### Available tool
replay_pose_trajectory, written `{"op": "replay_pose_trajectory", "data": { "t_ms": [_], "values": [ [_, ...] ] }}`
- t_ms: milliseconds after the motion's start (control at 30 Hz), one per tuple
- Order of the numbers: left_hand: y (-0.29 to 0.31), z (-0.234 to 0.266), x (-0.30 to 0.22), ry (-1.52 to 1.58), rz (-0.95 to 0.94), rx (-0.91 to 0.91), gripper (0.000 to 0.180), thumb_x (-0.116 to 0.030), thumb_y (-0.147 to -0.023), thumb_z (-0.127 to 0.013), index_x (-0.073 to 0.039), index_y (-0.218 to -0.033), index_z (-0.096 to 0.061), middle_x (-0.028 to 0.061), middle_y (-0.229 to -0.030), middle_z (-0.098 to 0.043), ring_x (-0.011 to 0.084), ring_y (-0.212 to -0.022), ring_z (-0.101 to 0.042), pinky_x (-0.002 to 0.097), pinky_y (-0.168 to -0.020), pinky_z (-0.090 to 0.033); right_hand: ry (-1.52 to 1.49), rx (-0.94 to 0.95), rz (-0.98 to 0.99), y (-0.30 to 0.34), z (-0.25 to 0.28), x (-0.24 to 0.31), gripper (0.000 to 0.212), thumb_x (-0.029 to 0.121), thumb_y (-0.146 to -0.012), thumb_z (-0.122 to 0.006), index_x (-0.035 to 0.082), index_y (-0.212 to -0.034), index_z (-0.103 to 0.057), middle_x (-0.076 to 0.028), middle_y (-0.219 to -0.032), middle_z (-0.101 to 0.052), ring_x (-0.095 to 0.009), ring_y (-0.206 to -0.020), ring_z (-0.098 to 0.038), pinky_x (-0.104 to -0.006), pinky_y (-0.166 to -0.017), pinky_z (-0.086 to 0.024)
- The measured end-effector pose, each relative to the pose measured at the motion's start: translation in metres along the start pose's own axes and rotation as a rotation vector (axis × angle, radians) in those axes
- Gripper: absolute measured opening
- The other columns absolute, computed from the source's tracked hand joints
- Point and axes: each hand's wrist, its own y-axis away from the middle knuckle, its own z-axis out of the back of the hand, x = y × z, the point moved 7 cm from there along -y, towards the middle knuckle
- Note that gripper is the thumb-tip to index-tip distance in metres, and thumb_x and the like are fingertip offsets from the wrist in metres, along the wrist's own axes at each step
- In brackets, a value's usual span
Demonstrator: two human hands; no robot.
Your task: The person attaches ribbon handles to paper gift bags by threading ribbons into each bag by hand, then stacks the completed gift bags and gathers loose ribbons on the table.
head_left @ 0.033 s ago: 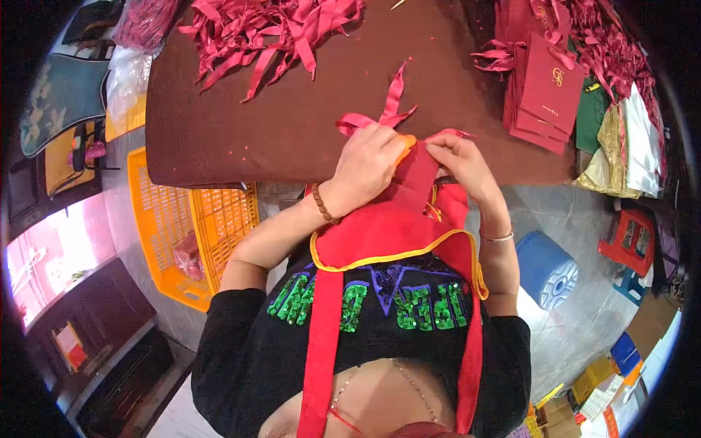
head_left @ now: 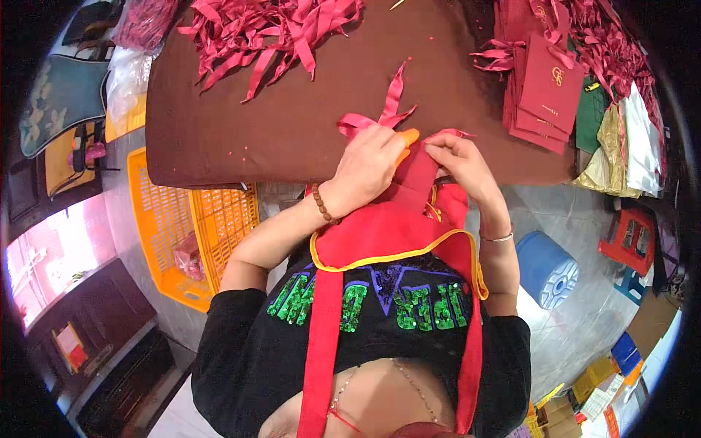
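Left hand [head_left: 365,162]: fingers curled in, narrow; an orange piece [head_left: 410,136] at the fingertips, worn or gripped, cannot tell which. Right hand [head_left: 464,164]: thumb and forefinger pinched on the upper edge of one red bag [head_left: 418,172]. Bag placed between the two hands. Ribbon [head_left: 395,95]: just beyond the left hand. Ribbon pile [head_left: 274,33]: farther beyond the left hand, leftward. Bag stack [head_left: 544,91]: beyond the right hand, rightward. Brown table [head_left: 292,135]: beyond both hands.
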Motion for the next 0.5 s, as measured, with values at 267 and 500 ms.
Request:
{"op": "replay_pose_trajectory", "data": {
  "t_ms": [267,500],
  "values": [
    [0.002,-0.011,0.010,0.153,0.120,0.110,0.010,-0.008,-0.076,-0.061,-0.002,-0.083,-0.058,0.0137,-0.076,-0.058,0.0305,-0.072,-0.057,0.0376,-0.064,-0.045,0.136,-0.004,0.019,0.004,-0.001,0.005,0.018,0.019,-0.088,-0.055,0.005,-0.099,-0.058,0.003,-0.080,-0.058,-0.003,-0.070,-0.055,-0.0183,-0.061,-0.048],
    [0.003,-0.018,0.012,0.079,0.169,0.128,0.007,-0.007,-0.076,-0.059,-0.002,-0.081,-0.057,0.0148,-0.076,-0.058,0.0322,-0.074,-0.057,0.0395,-0.063,-0.044,0.093,0.021,0.077,0.005,-0.005,0.007,0.017,0.018,-0.090,-0.052,0.004,-0.099,-0.057,0.002,-0.083,-0.058,-0.004,-0.073,-0.055,-0.0195,-0.063,-0.047]
  ]
}}
